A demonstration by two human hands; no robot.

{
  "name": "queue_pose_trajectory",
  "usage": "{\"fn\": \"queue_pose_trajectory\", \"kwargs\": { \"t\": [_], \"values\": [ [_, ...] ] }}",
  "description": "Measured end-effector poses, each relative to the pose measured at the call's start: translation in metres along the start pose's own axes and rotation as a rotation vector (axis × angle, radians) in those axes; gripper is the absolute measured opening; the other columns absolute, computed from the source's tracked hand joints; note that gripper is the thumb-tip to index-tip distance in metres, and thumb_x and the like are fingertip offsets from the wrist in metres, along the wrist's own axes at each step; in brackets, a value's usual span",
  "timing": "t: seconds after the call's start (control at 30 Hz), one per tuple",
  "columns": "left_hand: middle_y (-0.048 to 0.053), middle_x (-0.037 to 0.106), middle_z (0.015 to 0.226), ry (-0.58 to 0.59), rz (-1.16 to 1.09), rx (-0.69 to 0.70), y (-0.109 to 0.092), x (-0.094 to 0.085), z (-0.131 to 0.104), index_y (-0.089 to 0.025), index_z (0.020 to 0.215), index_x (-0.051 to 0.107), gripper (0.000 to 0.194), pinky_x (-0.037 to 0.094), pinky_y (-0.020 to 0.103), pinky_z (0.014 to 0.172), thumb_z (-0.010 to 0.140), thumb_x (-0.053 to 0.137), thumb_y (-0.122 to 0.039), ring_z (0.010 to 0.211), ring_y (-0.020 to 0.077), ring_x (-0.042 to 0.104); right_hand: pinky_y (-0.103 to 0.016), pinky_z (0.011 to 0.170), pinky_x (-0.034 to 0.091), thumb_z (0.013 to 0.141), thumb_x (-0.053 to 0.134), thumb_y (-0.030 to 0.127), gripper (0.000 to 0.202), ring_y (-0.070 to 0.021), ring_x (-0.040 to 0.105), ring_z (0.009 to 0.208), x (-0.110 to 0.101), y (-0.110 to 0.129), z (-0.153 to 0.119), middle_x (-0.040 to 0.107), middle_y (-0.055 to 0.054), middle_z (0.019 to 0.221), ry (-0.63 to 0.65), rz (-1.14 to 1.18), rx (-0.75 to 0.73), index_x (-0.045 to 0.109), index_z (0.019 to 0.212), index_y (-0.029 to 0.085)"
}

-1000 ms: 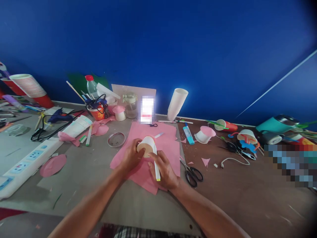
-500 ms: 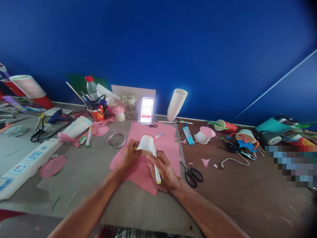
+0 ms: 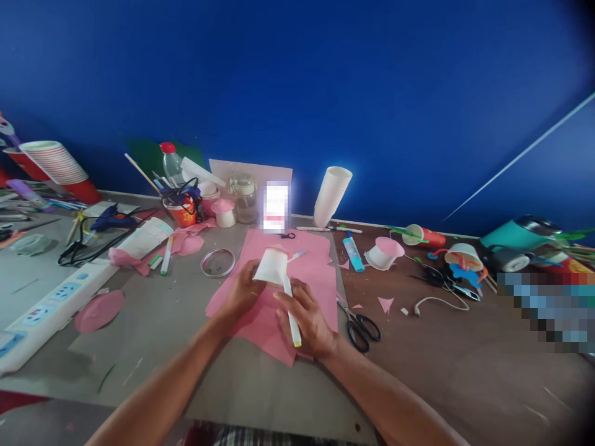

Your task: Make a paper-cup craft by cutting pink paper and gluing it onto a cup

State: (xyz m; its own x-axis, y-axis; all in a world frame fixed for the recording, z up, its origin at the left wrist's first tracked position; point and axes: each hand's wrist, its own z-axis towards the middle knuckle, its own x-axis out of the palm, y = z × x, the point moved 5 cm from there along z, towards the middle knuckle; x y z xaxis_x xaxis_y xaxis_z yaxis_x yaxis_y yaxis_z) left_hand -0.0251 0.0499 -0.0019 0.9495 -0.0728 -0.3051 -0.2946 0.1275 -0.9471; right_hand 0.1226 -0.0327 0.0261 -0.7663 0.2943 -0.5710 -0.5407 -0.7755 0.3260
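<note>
A short white paper cup [image 3: 271, 266] is tilted on its side above pink paper sheets [image 3: 316, 254]. My left hand [image 3: 242, 290] is closed on the cup's left side, its fingertips partly hidden behind it. In my right hand [image 3: 309, 316] is a white marker [image 3: 292, 319] with a yellow end, its upper tip at the cup's right edge. Beyond the cup, a small pale blue marker cap or pen piece [image 3: 298, 254] lies on the pink paper. Black-handled scissors [image 3: 362, 328] rest right of the sheets.
A tape roll [image 3: 218, 263] lies left of the paper. A glue tube [image 3: 354, 253] and pink-topped cup [image 3: 383, 254] sit to the right. Stacked white cups [image 3: 332, 195] stand by the blue wall. A power strip [image 3: 51, 310] runs along the left.
The cup has turned in my left hand and tilted, showing more of its side. My right hand and the marker have shifted very slightly.
</note>
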Motion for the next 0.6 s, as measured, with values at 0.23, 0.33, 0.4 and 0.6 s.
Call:
{"fn": "queue_pose_trajectory", "kwargs": {
  "t": [0.23,0.33,0.4,0.6],
  "values": [
    [0.006,0.068,0.096,0.033,0.051,0.002,0.0023,-0.0016,0.0024,-0.019,0.093,0.059,0.020,0.053,0.033,0.076,0.075,0.060,-0.029,0.085,0.0220,0.064,-0.050,0.086,0.053,0.084,0.050,0.009,0.050,-0.0270,0.053,0.099,-0.0009,-0.0011,0.0008,0.055,-0.008,0.094,-0.006,0.005,-0.003,0.047,0.132,0.022],
    [0.005,0.067,0.085,0.121,0.032,0.047,-0.0028,0.0026,0.0009,-0.018,0.082,0.060,0.012,0.053,0.033,0.072,0.076,0.055,-0.027,0.077,0.0212,0.062,-0.051,0.088,0.053,0.085,0.049,0.009,0.051,-0.0271,0.054,0.101,-0.0002,-0.0023,0.0031,0.057,-0.011,0.102,0.038,0.026,0.012,0.047,0.133,0.021],
    [0.006,0.067,0.078,0.173,0.041,0.078,-0.0049,0.0052,-0.0009,-0.018,0.076,0.061,0.012,0.053,0.033,0.071,0.075,0.050,-0.024,0.074,0.0217,0.062,-0.052,0.090,0.052,0.085,0.049,0.008,0.051,-0.0278,0.054,0.104,0.0002,-0.0023,0.0043,0.057,-0.012,0.106,0.061,0.041,0.015,0.047,0.134,0.020],
    [0.006,0.068,0.076,0.212,0.042,0.088,0.0039,0.0068,-0.0003,-0.018,0.073,0.061,0.016,0.052,0.033,0.070,0.072,0.046,-0.024,0.070,0.0206,0.061,-0.052,0.085,0.055,0.083,0.050,0.007,0.047,-0.0277,0.054,0.099,-0.0058,0.0029,0.0028,0.058,-0.011,0.099,-0.053,0.024,-0.036,0.048,0.129,0.019]
  ]
}}
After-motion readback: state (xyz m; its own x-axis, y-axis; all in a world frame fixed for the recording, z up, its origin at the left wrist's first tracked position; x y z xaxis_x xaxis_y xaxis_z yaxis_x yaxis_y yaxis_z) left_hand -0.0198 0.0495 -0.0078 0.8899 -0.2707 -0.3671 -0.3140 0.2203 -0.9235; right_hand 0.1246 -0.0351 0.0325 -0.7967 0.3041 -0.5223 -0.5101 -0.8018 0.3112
